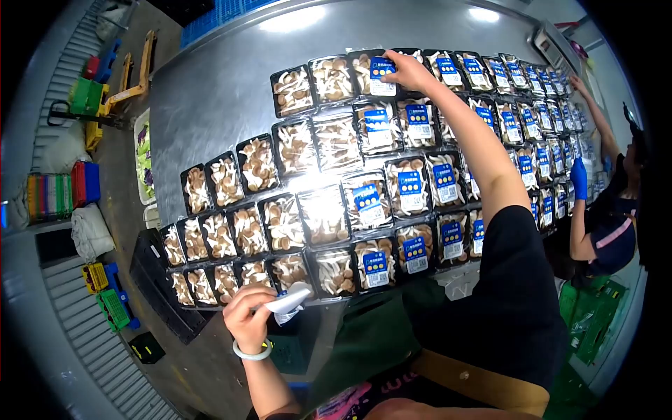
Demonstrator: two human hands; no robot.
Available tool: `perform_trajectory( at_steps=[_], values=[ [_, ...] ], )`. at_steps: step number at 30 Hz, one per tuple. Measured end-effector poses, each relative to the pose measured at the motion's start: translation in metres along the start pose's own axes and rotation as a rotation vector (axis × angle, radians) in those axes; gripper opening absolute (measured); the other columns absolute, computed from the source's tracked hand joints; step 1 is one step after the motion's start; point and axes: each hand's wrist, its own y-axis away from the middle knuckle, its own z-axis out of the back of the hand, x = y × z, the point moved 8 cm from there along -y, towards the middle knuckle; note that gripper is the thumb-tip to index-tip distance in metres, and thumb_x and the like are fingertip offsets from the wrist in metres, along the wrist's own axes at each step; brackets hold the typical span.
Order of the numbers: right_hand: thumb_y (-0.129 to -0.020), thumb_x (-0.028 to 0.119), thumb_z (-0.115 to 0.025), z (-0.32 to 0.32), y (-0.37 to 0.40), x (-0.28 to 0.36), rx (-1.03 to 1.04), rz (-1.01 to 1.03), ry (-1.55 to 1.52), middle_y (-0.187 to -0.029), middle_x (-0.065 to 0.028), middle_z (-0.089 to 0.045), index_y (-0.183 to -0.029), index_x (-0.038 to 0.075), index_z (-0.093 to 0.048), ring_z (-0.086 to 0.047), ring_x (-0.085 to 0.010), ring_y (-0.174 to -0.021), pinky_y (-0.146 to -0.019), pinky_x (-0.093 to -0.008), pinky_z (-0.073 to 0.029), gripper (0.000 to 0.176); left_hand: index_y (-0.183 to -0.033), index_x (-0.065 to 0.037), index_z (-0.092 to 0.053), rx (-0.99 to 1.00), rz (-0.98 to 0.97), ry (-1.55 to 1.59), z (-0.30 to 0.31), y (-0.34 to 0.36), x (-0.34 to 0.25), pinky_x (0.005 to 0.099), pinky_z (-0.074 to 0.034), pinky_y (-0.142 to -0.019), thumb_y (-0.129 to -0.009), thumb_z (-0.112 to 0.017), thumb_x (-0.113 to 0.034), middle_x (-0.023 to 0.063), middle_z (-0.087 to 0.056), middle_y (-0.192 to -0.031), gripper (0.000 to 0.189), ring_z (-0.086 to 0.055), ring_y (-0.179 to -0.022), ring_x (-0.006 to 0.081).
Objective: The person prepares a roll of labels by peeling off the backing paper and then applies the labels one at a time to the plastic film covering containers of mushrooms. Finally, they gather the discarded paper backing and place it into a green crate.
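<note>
Rows of black trays of mushrooms (332, 78) under clear film cover the metal table. My right hand (406, 72) reaches to the back row, its fingers on a blue and white label (382, 75) lying on a tray's film. Near the table's front edge, my left hand (250, 315), with a pale bracelet on the wrist, pinches a curled white label sheet (288, 299). Trays to the right bear blue labels, while those on the left, such as the tray of mushrooms (257, 162), have none.
A co-worker (616, 203) with a blue glove stands at the table's right end, reaching over the trays. A scale-like device (551, 49) sits at the back right. On the left are a yellow pallet jack (129, 84), a white bin of vegetables (143, 157) and stacked crates (50, 196).
</note>
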Motion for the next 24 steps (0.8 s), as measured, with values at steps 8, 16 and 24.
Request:
perform_trajectory(
  at_steps=[8,16,24],
  values=[
    [-0.073,0.023,-0.082,-0.042,-0.057,-0.043,0.194,-0.030,0.074,-0.109,-0.0202,-0.066,-0.120,0.003,-0.053,-0.063,-0.0356,-0.102,-0.089,-0.0403,-0.048,0.059,-0.076,0.005,-0.065,0.046,-0.076,-0.022,-0.025,-0.058,-0.020,0.0311,-0.055,-0.069,-0.068,-0.064,0.013,0.0159,-0.068,-0.084,0.011,-0.068,-0.077,0.0232],
    [-0.068,0.027,-0.084,-0.064,-0.065,-0.060,0.169,-0.015,0.289,-0.124,-0.0156,-0.060,-0.128,0.010,-0.051,-0.060,-0.0356,-0.110,-0.095,-0.0427,-0.048,0.070,-0.074,0.004,-0.060,0.059,-0.114,0.020,-0.038,-0.075,-0.015,0.0319,-0.054,-0.068,-0.069,-0.068,0.010,0.0164,-0.068,-0.082,0.010,-0.066,-0.074,0.0247],
    [-0.079,0.030,-0.075,-0.078,-0.024,-0.027,0.142,0.086,0.258,-0.123,-0.0142,-0.055,-0.126,0.011,-0.057,-0.050,-0.0329,-0.122,-0.098,-0.0461,-0.045,0.053,-0.074,0.004,-0.059,-0.113,-0.043,-0.048,-0.024,-0.070,-0.019,0.0323,-0.053,-0.073,-0.070,-0.064,0.010,0.0176,-0.070,-0.085,0.009,-0.067,-0.079,0.0256]
  ],
)
